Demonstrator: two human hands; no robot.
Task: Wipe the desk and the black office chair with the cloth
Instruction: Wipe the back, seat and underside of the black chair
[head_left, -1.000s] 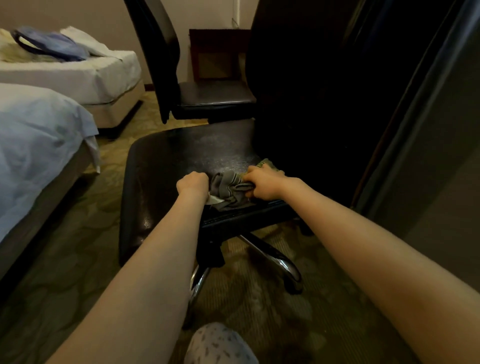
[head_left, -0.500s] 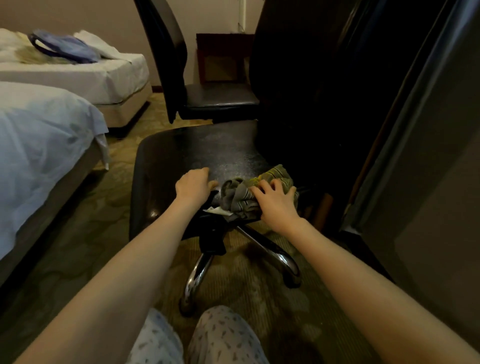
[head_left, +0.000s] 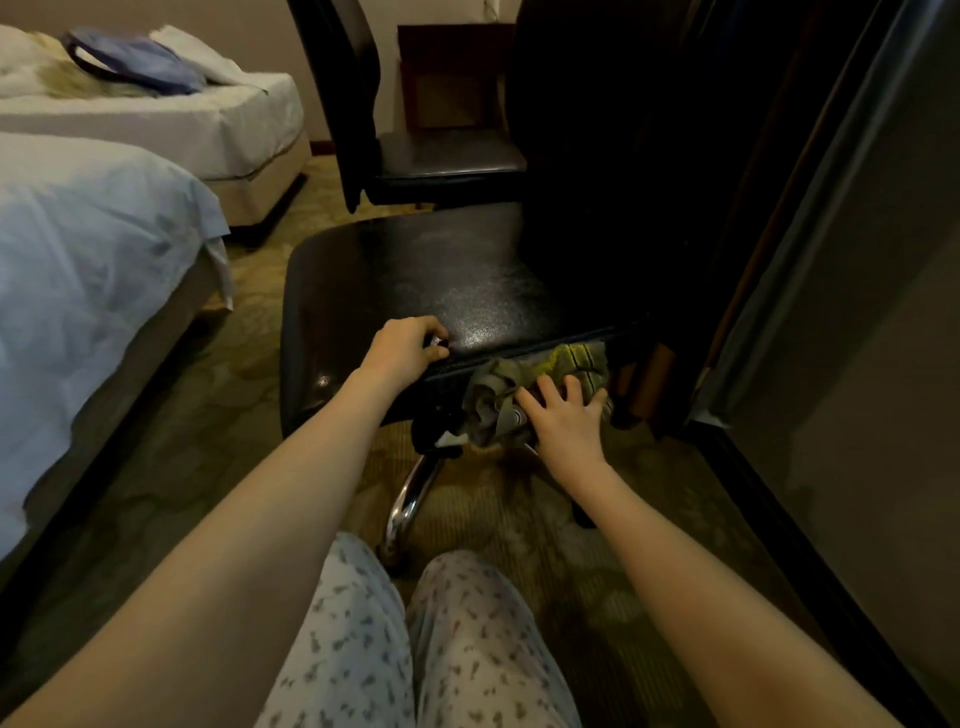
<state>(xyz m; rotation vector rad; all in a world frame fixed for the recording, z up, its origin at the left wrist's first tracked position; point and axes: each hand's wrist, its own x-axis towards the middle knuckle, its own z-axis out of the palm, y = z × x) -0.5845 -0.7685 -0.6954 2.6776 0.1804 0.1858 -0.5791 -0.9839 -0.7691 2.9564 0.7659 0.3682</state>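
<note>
The black office chair (head_left: 426, 275) stands in front of me, its seat shiny and its backrest dark on the right. A crumpled grey and yellow-green cloth (head_left: 524, 384) hangs over the seat's near edge. My right hand (head_left: 563, 415) presses on the cloth with spread, straight fingers. My left hand (head_left: 402, 351) grips the seat's near edge just left of the cloth, fingers curled over it. The chair's chrome base (head_left: 410, 499) shows below the seat.
Two beds (head_left: 93, 249) with white sheets fill the left side. A second black chair (head_left: 395, 150) stands behind the first. A dark panel and wall (head_left: 831, 364) close off the right. My knees in patterned trousers (head_left: 415, 649) are at the bottom, on patterned carpet.
My right hand has slid the cloth down from the seat top over its near edge and opened its fingers flat. My left hand has let go of the cloth and now grips the seat edge.
</note>
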